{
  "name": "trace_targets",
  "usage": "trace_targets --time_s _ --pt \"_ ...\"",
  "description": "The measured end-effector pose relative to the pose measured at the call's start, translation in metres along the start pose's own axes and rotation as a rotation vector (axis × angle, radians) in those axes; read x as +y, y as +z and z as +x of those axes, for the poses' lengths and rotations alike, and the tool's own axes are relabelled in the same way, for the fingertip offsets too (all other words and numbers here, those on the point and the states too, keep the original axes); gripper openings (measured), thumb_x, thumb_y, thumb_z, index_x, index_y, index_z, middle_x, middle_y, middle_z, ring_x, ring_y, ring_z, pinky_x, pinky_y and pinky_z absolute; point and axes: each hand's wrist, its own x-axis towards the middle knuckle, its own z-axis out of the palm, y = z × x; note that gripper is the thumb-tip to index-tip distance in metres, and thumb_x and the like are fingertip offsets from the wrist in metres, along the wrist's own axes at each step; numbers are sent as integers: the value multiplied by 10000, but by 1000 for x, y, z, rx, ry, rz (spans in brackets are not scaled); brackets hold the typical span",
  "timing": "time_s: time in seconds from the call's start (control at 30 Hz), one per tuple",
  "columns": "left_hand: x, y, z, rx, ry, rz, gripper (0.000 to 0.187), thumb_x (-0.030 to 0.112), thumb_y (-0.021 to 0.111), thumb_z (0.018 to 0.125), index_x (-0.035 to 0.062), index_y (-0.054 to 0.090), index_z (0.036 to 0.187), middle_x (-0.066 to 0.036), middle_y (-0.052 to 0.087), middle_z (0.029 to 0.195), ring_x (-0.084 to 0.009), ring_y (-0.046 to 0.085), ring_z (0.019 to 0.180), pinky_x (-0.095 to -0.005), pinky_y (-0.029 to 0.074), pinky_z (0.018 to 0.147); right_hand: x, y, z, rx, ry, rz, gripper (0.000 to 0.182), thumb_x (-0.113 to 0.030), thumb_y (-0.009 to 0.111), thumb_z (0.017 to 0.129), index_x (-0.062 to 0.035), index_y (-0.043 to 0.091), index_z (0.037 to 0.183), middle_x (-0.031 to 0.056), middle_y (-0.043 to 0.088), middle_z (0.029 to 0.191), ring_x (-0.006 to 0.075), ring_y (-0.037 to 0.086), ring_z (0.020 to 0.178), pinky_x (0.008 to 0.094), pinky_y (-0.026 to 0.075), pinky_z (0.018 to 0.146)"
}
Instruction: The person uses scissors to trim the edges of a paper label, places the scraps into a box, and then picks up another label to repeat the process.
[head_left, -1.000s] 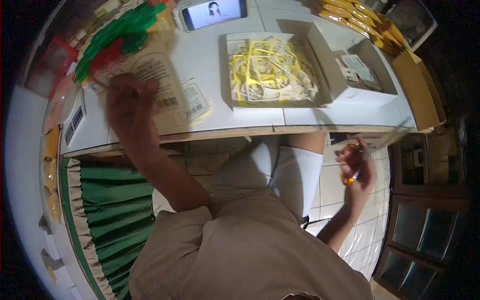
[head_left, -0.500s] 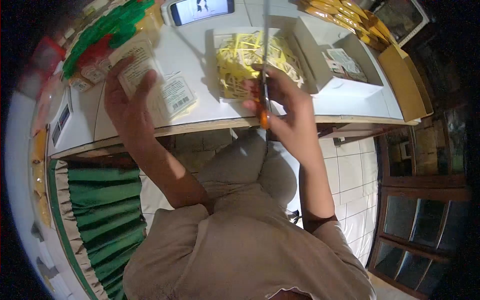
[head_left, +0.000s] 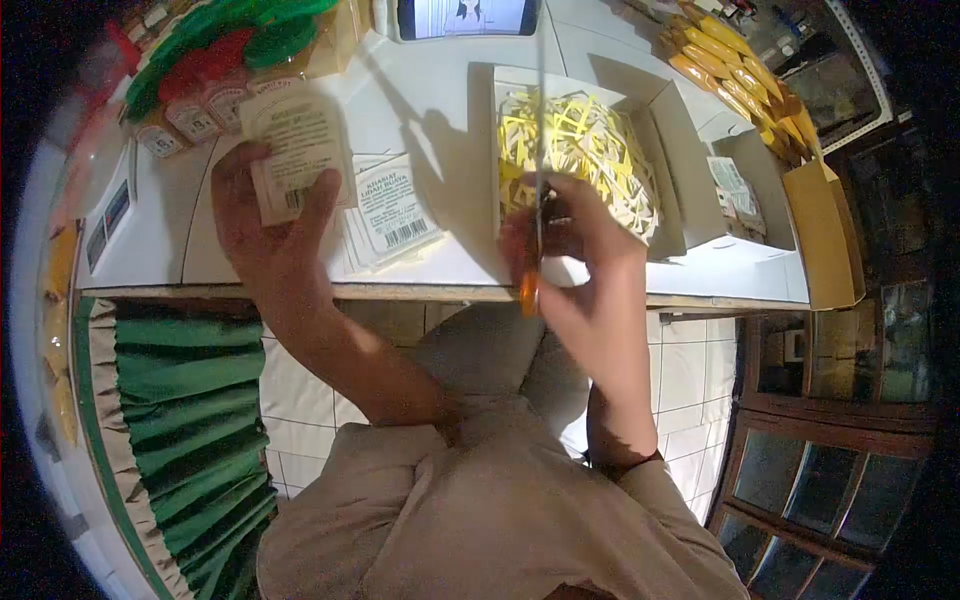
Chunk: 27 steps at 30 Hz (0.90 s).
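My left hand grips a printed paper label card over the left part of the white table. My right hand is closed around orange-handled scissors, blades pointing up and away, held above the table's front edge. Just beyond the scissors sits an open white box of yellow and white paper scraps. A small stack of printed labels lies on the table between my hands.
A phone with a lit screen stands at the back. Green and red packets pile at back left, orange packets at back right. A second white box and a brown carton sit right. Green cloth hangs below left.
My right hand came up from beside my knee with the scissors to the table's front edge. My left hand picked up the label card from the pile and holds it.
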Motion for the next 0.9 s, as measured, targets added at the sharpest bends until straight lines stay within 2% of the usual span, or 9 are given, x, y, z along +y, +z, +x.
trace_targets --time_s 0.13,0.3,0.43,0.57,0.63,0.7,0.77,0.83,0.9 --pt "-5 0 2 37 60 -88 463 -81 675 605 27 506 1022 -86 553 925 -170 539 865 -263 467 746 -12 -1 0 -83 36 -42 447 99 540 648 42 471 1086 121 618 821 168 619 786 261 481 703" --pt "2 0 1 66 -49 15 447 -93 687 584 -2 554 1001 -104 569 991 -180 554 877 -277 470 776 -23 -3 2 -181 89 10 430 29 634 683 23 471 1082 106 621 803 163 619 789 255 474 678" --pt "0 6 -1 75 -60 -180 388 -104 667 590 -16 587 959 -116 568 1018 -180 553 890 -275 467 790 -14 -3 -7 -104 63 156 474 18 682 664 18 468 1087 136 595 974 183 622 774 278 488 711" --pt "10 24 -8 -109 -40 -235 620 -68 690 569 5 422 1123 -132 568 973 -192 557 896 -280 479 770 -12 -18 -25 2 53 357 564 -26 727 627 9 470 1129 137 605 866 187 613 732 293 487 660" --pt "13 34 -16 -213 -29 -363 730 -55 701 557 19 337 1186 -137 568 955 -198 559 901 -283 484 762 -7 -28 -38 128 101 519 621 -7 764 580 18 489 1136 172 587 1008 162 604 763 290 496 694" --pt "15 41 -24 -358 -195 -256 896 51 719 517 59 230 1268 -158 528 1052 -227 527 953 -303 457 782 3 -38 -49 188 110 494 631 -19 776 573 35 486 1131 224 544 1082 176 604 744 296 504 673" --pt "17 49 -28 -410 -201 -295 876 19 697 523 56 223 1259 -154 550 997 -229 569 877 -293 461 762 7 -47 -57 289 240 521 620 -28 778 573 51 488 1115 221 543 1079 162 598 736 289 506 657" --pt "16 53 -31 -660 -170 -427 850 18 698 534 55 230 1243 -159 564 943 -225 587 830 -289 468 732 1 -49 -58 349 279 503 589 -48 777 588 62 495 1093 204 554 1061 155 589 741 280 504 647" --pt "26 61 -36 -620 -312 -432 862 1 710 538 62 222 1245 -156 581 901 -217 599 797 -280 471 711 -6 -44 -54 462 329 656 571 -73 773 611 65 489 1087 169 573 1016 150 582 758 277 490 683"
